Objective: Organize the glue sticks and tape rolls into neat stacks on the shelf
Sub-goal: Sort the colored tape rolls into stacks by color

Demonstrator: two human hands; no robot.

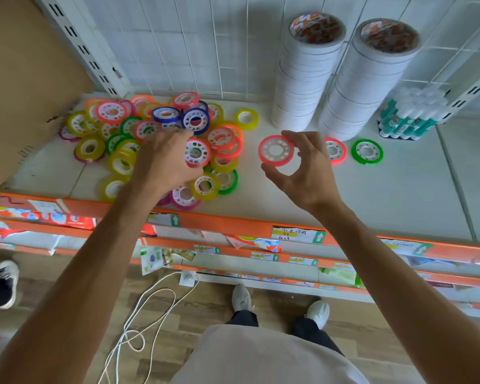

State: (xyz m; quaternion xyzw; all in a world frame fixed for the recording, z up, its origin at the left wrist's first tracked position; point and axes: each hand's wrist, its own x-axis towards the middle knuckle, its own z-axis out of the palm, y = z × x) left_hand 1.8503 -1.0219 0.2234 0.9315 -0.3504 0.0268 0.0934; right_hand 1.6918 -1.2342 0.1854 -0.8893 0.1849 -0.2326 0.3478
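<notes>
Over the white shelf (344,195), the right hand (308,173) is holding a pink tape roll (276,150) up in the air, thumb underneath and fingertips on its right rim, so that grip is clamped on the roll. The roll is tipped up with its flat face and white hub turned toward the camera, its hole axis pointing roughly at the viewer rather than straight up. Over on the other side, the left hand (164,159) is sitting on the loose pile of tape rolls (155,134), fingers curled down among them; whether that grip is actually closing on a roll I cannot tell, since the fingertips are hidden behind the hand. The pile is a jumble of yellow, green, pink, orange and blue rolls, most lying flat, a few leaning on their neighbours. To the right of the raised roll, a second pink roll (335,151) and a green roll (367,151) are lying flat, side by side, holes facing up. Behind them, two tall white tape stacks (369,84) are standing upright against the back panel, and the glue sticks (410,117) are bunched upright in the far right corner, caps pointing up.
</notes>
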